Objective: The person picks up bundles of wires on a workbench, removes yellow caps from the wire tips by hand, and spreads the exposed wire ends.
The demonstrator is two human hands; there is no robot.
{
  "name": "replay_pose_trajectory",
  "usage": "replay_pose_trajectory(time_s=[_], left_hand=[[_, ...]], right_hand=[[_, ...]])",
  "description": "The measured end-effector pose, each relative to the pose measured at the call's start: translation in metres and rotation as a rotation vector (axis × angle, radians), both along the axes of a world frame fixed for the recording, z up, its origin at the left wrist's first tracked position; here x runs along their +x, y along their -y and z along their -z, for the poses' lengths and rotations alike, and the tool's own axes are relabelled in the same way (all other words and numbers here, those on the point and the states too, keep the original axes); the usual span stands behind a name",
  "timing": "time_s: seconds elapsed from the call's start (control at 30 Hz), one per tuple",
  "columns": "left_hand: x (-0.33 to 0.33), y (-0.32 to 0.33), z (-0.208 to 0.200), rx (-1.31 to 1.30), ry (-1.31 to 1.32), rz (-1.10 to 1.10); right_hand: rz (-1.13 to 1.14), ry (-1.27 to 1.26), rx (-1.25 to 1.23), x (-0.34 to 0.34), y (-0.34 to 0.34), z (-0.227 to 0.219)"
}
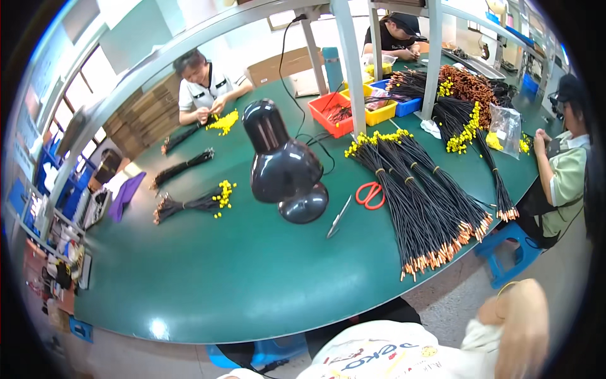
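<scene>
My right hand (525,325) is at the lower right, off the table and close to the camera. A thin yellow band shows beside its wrist. Its fingers are smeared, so whether it holds anything cannot be made out. My left hand is out of sight. Nearest my right hand on the green table (252,278) lie tied bundles of black cables (416,208), with yellow ends away from me and copper-coloured ends toward me. Left of them are red-handled scissors (370,196) and a slim silver tool like a pen or tweezers (339,216).
A black desk lamp (284,170) stands mid-table. Smaller cable bundles (196,203) lie at left. Red (331,115), yellow (379,114) and blue bins stand behind. Metal posts (349,63) rise from the table. Three co-workers sit around it; a blue stool (508,252) is at right.
</scene>
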State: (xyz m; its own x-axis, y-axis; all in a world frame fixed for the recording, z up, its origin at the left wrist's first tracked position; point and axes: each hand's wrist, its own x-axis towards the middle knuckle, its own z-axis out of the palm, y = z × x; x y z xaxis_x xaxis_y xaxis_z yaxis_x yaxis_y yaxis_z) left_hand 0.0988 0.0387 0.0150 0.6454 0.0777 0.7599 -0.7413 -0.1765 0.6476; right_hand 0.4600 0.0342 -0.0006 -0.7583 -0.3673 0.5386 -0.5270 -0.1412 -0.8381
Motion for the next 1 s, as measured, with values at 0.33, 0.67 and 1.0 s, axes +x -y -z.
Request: replay_pose_trajectory(time_s=[0.33, 0.67, 1.0], left_hand=[[0.017, -0.106, 0.119, 0.146, -1.245, -1.127], [0.033, -0.217, 0.148, 1.108, -1.085, -1.233], [0.055, -0.244, 0.173, 0.542, -0.983, -1.438]], right_hand=[[2.116, 1.342, -1.712, 0.021, 0.14, 0.417], [1.804, 1.639, -1.327, 0.022, 0.126, 0.42], [1.732, 1.638, -1.127, 0.021, 0.114, 0.414]])
